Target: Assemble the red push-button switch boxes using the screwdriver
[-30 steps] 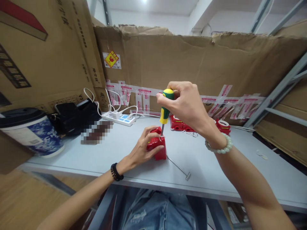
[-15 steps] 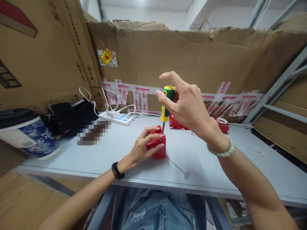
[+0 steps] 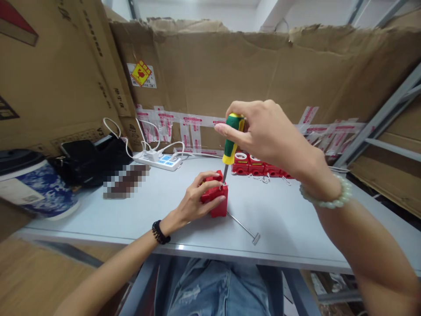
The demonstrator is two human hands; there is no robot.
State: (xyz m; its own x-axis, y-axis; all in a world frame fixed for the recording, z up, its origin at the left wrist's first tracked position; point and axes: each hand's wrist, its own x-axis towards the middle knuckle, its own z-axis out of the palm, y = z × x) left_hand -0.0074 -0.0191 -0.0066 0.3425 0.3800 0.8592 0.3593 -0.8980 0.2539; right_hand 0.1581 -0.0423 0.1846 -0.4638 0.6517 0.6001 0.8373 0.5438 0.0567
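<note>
With its fingers closed round the upper handle, my right hand (image 3: 263,131) grips a green and yellow screwdriver (image 3: 233,136). The shaft points down, slightly tilted, and its tip meets the top of a red plastic part (image 3: 221,206); the exact contact is hidden by fingers. My left hand (image 3: 195,197) wraps round that red part from the left and steadies it on the table. A thin metal rod with a short crossbar (image 3: 245,228) lies on the table just right of the red part.
Behind my right hand stands a row of red parts with white rings (image 3: 250,166). A white power strip (image 3: 161,161) with cables lies at the back left. A blue-and-white cup (image 3: 42,188) and a black bag (image 3: 98,160) are at left. A cardboard wall (image 3: 210,79) bounds the table (image 3: 158,197).
My right hand's fingers, spread near the screwdriver handle before, have closed round its top. The handle has turned, showing more green. My left hand keeps its hold on the red part.
</note>
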